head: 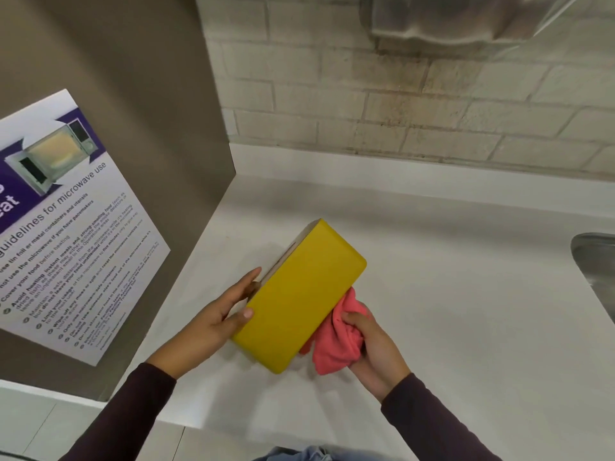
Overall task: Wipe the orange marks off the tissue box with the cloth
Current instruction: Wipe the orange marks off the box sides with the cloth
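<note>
A yellow tissue box (299, 294) is tilted above the white counter, one broad yellow face turned toward me and its pale top facing left. My left hand (219, 314) grips its left side, thumb on the near yellow face. My right hand (369, 344) clutches a bunched pink cloth (336, 341) pressed against the box's lower right side. No orange marks show on the face I can see; the side under the cloth is hidden.
The white counter (449, 294) runs to a pale brick wall (399, 104). A brown panel on the left carries a microwave guidelines poster (66, 227). A steel sink edge (595, 264) is at far right. A wall-mounted dispenser (466, 18) hangs above.
</note>
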A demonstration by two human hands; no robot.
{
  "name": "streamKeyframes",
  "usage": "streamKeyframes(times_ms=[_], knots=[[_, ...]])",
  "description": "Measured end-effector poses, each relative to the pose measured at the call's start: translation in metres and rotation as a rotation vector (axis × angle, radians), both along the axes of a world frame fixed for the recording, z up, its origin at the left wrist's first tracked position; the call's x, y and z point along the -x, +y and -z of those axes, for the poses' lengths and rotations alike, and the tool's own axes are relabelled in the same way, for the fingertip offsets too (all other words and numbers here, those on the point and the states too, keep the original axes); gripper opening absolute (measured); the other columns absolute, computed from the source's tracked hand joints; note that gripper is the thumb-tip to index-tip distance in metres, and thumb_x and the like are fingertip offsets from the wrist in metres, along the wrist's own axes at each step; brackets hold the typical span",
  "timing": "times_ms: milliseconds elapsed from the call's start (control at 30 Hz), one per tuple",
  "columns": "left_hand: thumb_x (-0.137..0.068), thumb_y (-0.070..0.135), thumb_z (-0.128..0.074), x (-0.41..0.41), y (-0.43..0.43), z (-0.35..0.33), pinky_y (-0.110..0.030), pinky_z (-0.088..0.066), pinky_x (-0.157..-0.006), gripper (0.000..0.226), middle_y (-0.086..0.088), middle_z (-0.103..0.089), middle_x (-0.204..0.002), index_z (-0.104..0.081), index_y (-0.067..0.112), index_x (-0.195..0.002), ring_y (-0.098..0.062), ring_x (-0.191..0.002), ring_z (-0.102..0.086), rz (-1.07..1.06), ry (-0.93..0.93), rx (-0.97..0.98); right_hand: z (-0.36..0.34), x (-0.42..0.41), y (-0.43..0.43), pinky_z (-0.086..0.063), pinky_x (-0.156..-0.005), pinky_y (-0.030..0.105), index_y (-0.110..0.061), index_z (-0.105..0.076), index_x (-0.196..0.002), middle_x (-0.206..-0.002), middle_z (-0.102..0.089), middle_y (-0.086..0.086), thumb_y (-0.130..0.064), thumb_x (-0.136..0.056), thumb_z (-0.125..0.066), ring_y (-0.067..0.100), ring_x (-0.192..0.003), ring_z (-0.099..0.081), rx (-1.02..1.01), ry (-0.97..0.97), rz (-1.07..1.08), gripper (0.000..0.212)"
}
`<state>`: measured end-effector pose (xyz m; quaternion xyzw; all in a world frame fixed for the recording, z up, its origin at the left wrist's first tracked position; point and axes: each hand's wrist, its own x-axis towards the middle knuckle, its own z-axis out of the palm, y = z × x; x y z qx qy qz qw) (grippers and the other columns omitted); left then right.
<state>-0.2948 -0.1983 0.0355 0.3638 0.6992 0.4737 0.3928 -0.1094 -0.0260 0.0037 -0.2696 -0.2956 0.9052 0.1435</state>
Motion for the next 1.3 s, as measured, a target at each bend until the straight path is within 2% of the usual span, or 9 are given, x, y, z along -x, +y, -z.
streamKeyframes(times_ms=[133, 400, 600, 700, 800, 933, 1033, 1133, 1300], knots=[[-0.077, -0.004, -0.05, 0.013, 0.002, -0.015, -0.009, -0.039, -0.1, 0.081, 0.038, -0.042, -0.134, -0.029, 0.053, -0.13, 0.016, -0.128, -0.037, 0.09, 0.027, 0.033, -0.006, 0.0, -0.004, -0.054, -0.083, 0.047, 0.0, -0.051, -0.116, -0.114, -0.058, 0.029, 0.009, -0.086, -0.049, 0.041, -0.099, -0.06, -0.261, -0.025, -0.086, 0.03], [-0.067, 0.054, -0.06, 0.0, 0.015, -0.046, -0.008, -0.048, -0.073, 0.043, 0.014, -0.064, -0.109, -0.055, 0.04, -0.107, 0.01, -0.093, -0.062, -0.336, -0.037, -0.22, -0.009, 0.002, -0.03, -0.048, -0.097, 0.041, -0.013, -0.061, -0.115, -0.128, -0.06, 0.0, 0.002, -0.071, -0.062, 0.022, -0.118, -0.057, -0.656, -0.05, -0.271, 0.047], [-0.067, 0.058, -0.057, -0.008, 0.014, -0.034, -0.003, -0.043, -0.063, 0.03, 0.018, -0.063, -0.077, -0.058, 0.031, -0.079, 0.009, -0.07, -0.057, -0.631, 0.119, -0.351, -0.01, -0.001, -0.031, -0.048, -0.096, 0.035, -0.014, -0.063, -0.114, -0.126, -0.063, -0.005, 0.003, -0.07, -0.059, 0.015, -0.116, -0.058, -0.722, -0.035, -0.368, 0.047], [-0.074, 0.05, -0.056, -0.01, 0.008, -0.022, -0.008, -0.046, -0.067, 0.02, 0.019, -0.064, -0.085, -0.058, 0.034, -0.085, 0.003, -0.079, -0.059, -0.564, 0.141, -0.394, -0.013, -0.007, -0.025, -0.051, -0.083, 0.032, -0.021, -0.066, -0.108, -0.11, -0.069, 0.002, -0.004, -0.072, -0.058, 0.022, -0.1, -0.064, -0.739, -0.015, -0.311, 0.041], [-0.077, 0.044, -0.051, -0.009, 0.004, -0.017, -0.013, -0.049, -0.074, 0.026, 0.014, -0.067, -0.096, -0.063, 0.031, -0.096, -0.003, -0.091, -0.062, -0.49, 0.093, -0.453, -0.028, -0.009, -0.015, -0.055, -0.07, 0.037, -0.033, -0.062, -0.102, -0.094, -0.071, -0.004, -0.015, -0.073, -0.059, 0.024, -0.083, -0.067, -0.67, -0.038, 0.019, 0.034], [-0.09, 0.033, -0.038, -0.009, 0.008, -0.013, -0.013, -0.051, -0.08, 0.034, 0.016, -0.072, -0.105, -0.071, 0.037, -0.1, -0.002, -0.098, -0.066, -0.453, 0.044, -0.46, -0.065, 0.0, 0.005, -0.05, -0.077, 0.025, -0.046, -0.056, -0.094, -0.093, -0.063, -0.021, -0.035, -0.074, -0.06, 0.007, -0.086, -0.061, -0.974, -0.077, 0.362, 0.023], [-0.09, 0.034, -0.037, -0.011, 0.01, -0.014, -0.015, -0.052, -0.08, 0.038, 0.016, -0.073, -0.1, -0.072, 0.043, -0.098, -0.002, -0.094, -0.067, -0.422, 0.041, -0.452, -0.091, 0.021, 0.016, -0.045, -0.079, 0.01, -0.042, -0.054, -0.101, -0.096, -0.062, -0.028, -0.038, -0.079, -0.057, -0.004, -0.091, -0.06, -1.148, -0.052, 0.35, 0.022], [-0.082, 0.062, -0.048, -0.014, 0.011, -0.015, -0.02, -0.053, -0.085, 0.038, 0.01, -0.071, -0.107, -0.071, 0.04, -0.104, -0.01, -0.101, -0.065, -0.369, 0.046, -0.449, -0.103, 0.047, 0.014, -0.045, -0.078, 0.009, -0.036, -0.058, -0.101, -0.096, -0.065, -0.021, -0.027, -0.082, -0.06, -0.005, -0.091, -0.06, -1.242, -0.063, 0.252, 0.021], [-0.076, 0.074, -0.047, -0.017, 0.012, -0.011, -0.03, -0.052, -0.088, 0.057, -0.003, -0.066, -0.112, -0.067, 0.037, -0.114, -0.018, -0.104, -0.064, -0.342, 0.073, -0.425, -0.097, 0.063, -0.004, -0.045, -0.085, 0.032, -0.029, -0.065, -0.112, -0.114, -0.063, -0.007, -0.018, -0.081, -0.059, 0.016, -0.097, -0.055, -1.685, -0.214, 0.072, 0.033]])
